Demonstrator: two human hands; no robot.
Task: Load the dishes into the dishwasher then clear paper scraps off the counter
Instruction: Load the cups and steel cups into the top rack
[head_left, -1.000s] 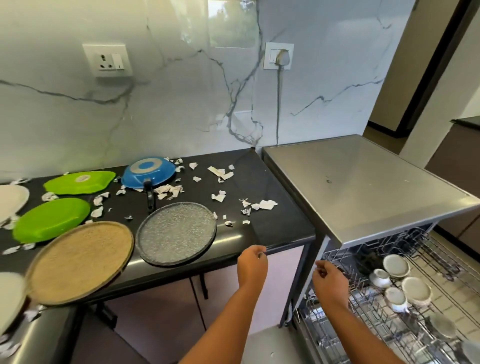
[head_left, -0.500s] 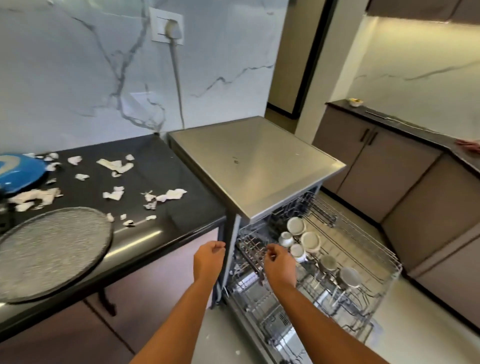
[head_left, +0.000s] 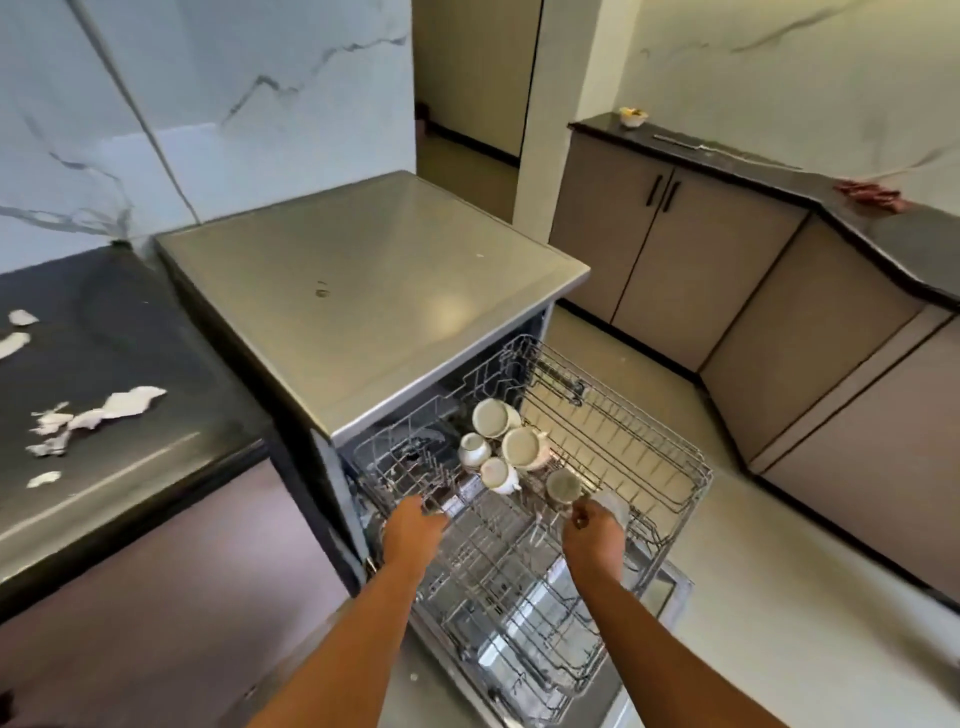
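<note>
The steel dishwasher (head_left: 363, 291) stands open with both wire racks pulled out. Several white cups (head_left: 519, 447) sit mouth-outward in the upper rack (head_left: 649, 452); the lower rack (head_left: 519, 623) beneath holds no dishes that I can see. My left hand (head_left: 413, 530) grips the near left edge of the upper rack with curled fingers. My right hand (head_left: 592, 530) curls on the rack's near wires, next to a cup (head_left: 563, 486). White paper scraps (head_left: 98, 415) lie on the black counter (head_left: 130, 322) at the left. The plates are out of view.
The dishwasher door (head_left: 670, 587) lies folded down over the pale floor. Brown cabinets (head_left: 727, 270) with a black worktop run along the right wall, carrying a small bowl (head_left: 632, 117) and a red cloth (head_left: 870, 195). A doorway (head_left: 467, 104) opens behind the dishwasher.
My view has swung right, from the counter and its plates to the dishwasher. Both hands have moved from in front of the counter edge onto the upper rack.
</note>
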